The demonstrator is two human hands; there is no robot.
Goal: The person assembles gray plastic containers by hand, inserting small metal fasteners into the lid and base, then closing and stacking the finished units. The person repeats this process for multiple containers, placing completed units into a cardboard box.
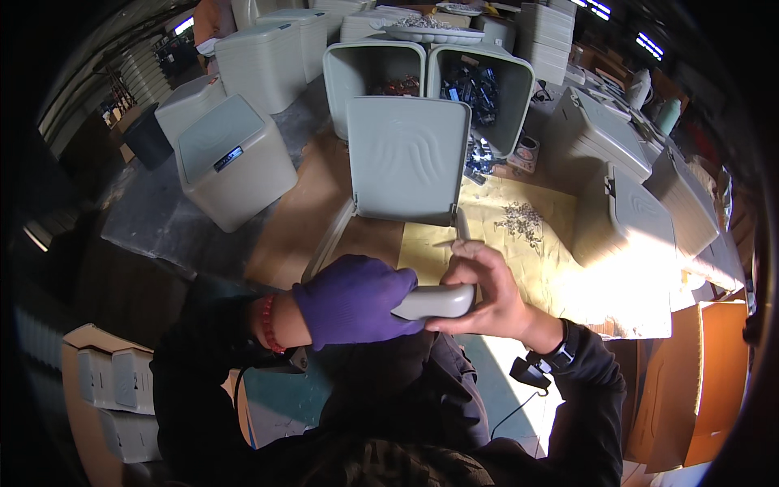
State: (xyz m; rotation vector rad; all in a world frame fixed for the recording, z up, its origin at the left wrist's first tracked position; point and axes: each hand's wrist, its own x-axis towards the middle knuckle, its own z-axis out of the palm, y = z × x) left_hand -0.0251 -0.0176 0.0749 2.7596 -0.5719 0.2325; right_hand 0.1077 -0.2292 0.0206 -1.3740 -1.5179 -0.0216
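Observation:
Gloved in purple, my left hand (357, 300) is closed around a smooth light grey plastic piece (438, 302). My bare right hand (499, 296) grips the rounded right end of that piece between thumb and fingers. Just beyond my hands a grey bin lid (410, 158) stands raised, hinged at its lower corners to a pale rim (331, 239). The rim's side rails run toward my hands; whether the held piece belongs to it is hidden by them. A thin, pointed sliver (443, 243) shows beside my right index finger, too small to name.
Behind the lid, two open grey bins (519, 105) hold small parts. Small metal pieces (521, 223) lie scattered on yellow paper (495, 203). A lidded bin (243, 183) stands left, stacked lids (625, 219) right. Cardboard boxes (702, 381) flank me.

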